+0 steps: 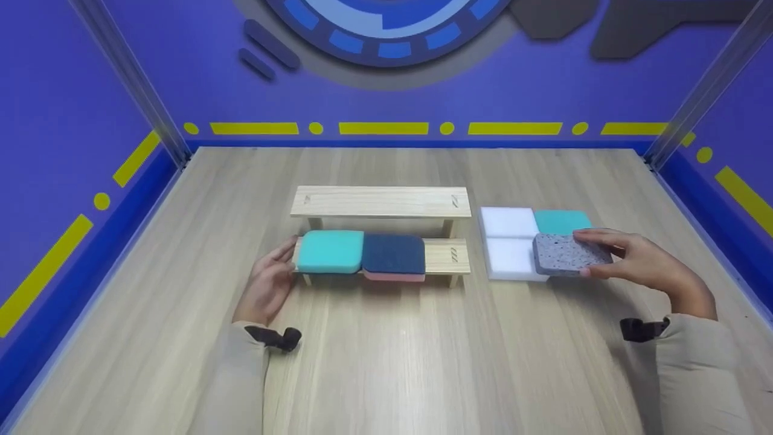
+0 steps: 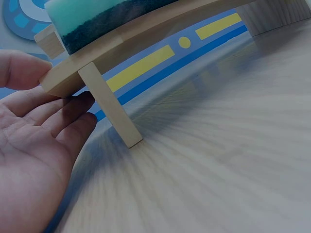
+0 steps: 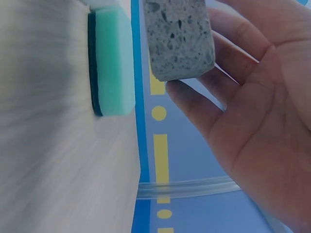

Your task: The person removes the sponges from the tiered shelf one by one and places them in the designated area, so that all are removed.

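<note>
My right hand point(image 1: 640, 260) grips a grey, speckled, porous sponge point(image 1: 567, 254) by its right end, thumb on the near side and fingers on the far side. In the right wrist view, the grey sponge point(image 3: 180, 39) hangs above the table. My left hand point(image 1: 266, 284) pinches the left end of the lower step of a wooden shelf point(image 1: 445, 257), its thumb at the top edge and fingers underneath. On that step lie a turquoise sponge point(image 1: 331, 251) with a dark underside and, beside it, a navy-topped sponge point(image 1: 394, 252) with a pink lower layer.
Two white sponges point(image 1: 508, 222) lie on the table right of the shelf, one behind the other. A turquoise sponge point(image 1: 563, 221) adjoins the far one, partly behind the grey sponge. The shelf's higher step point(image 1: 380, 201) stands behind. Blue walls point(image 1: 386, 103) enclose the table.
</note>
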`<state>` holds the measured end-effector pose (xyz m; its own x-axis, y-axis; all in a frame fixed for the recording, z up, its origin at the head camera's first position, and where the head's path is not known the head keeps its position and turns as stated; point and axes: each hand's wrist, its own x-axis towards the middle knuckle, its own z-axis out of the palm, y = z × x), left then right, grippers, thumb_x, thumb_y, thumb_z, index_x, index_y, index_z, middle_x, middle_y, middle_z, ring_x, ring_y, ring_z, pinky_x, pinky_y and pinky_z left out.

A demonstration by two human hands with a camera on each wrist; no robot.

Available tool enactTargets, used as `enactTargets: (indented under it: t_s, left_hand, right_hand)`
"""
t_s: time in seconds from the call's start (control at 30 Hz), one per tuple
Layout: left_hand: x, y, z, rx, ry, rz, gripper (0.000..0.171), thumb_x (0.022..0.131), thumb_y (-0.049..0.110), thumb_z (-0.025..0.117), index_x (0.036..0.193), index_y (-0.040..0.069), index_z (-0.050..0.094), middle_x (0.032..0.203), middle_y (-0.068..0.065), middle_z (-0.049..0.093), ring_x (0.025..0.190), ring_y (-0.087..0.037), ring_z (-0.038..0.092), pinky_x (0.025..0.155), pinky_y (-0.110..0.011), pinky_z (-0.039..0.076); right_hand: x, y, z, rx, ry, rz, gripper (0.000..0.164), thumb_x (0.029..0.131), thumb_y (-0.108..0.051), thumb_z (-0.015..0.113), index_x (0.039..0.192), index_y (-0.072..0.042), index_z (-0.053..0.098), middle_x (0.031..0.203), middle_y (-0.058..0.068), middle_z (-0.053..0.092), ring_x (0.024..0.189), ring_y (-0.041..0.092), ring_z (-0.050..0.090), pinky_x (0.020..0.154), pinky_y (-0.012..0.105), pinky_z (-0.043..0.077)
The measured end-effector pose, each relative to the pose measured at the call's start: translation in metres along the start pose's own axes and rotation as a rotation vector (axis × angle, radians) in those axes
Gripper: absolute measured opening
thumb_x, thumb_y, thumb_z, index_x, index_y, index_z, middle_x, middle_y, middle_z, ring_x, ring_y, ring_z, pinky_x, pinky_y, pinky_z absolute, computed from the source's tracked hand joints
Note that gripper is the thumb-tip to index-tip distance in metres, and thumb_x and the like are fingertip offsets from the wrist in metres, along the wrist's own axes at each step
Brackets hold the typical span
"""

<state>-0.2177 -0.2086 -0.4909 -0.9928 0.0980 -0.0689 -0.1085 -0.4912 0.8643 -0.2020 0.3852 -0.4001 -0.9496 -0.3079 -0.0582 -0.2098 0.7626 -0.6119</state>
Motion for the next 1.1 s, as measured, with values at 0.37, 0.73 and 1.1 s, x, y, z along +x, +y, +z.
enactTargets:
  t_s: [0.37, 0.73, 1.1]
  left_hand:
    - [0.0, -0.001, -0.001, 0.014, -0.013, 0.016, 0.063, 0.088, -0.015, 0.035, 0.149, -0.009, 0.019, 0.157, -0.021, 0.021, 0.146, -0.026, 0.021, 0.099, -0.018, 0.042]
    - [0.0, -0.001, 0.0, 0.016, -0.008, 0.009, 0.064, 0.088, -0.014, 0.035, 0.149, -0.007, 0.019, 0.158, -0.019, 0.02, 0.147, -0.025, 0.02, 0.119, -0.035, 0.019]
    - [-0.001, 0.0, 0.0, 0.012, -0.007, 0.006, 0.063, 0.088, -0.014, 0.035, 0.149, -0.008, 0.02, 0.157, -0.02, 0.022, 0.145, -0.026, 0.023, 0.106, -0.022, 0.039]
  right_hand:
    - [-0.005, 0.016, -0.007, -0.031, 0.016, -0.007, 0.065, 0.08, -0.029, 0.077, 0.138, -0.012, 0.053, 0.144, 0.023, 0.045, 0.108, -0.03, 0.023, 0.085, -0.006, 0.025]
    - [-0.003, 0.023, -0.014, -0.059, -0.01, 0.04, 0.069, 0.079, -0.032, 0.077, 0.14, -0.012, 0.051, 0.146, 0.023, 0.043, 0.129, 0.003, 0.038, 0.083, -0.006, 0.024]
    - [0.0, 0.028, -0.012, -0.081, -0.026, 0.046, 0.068, 0.079, -0.033, 0.078, 0.138, -0.01, 0.053, 0.144, 0.022, 0.046, 0.134, 0.021, 0.04, 0.092, 0.003, 0.032]
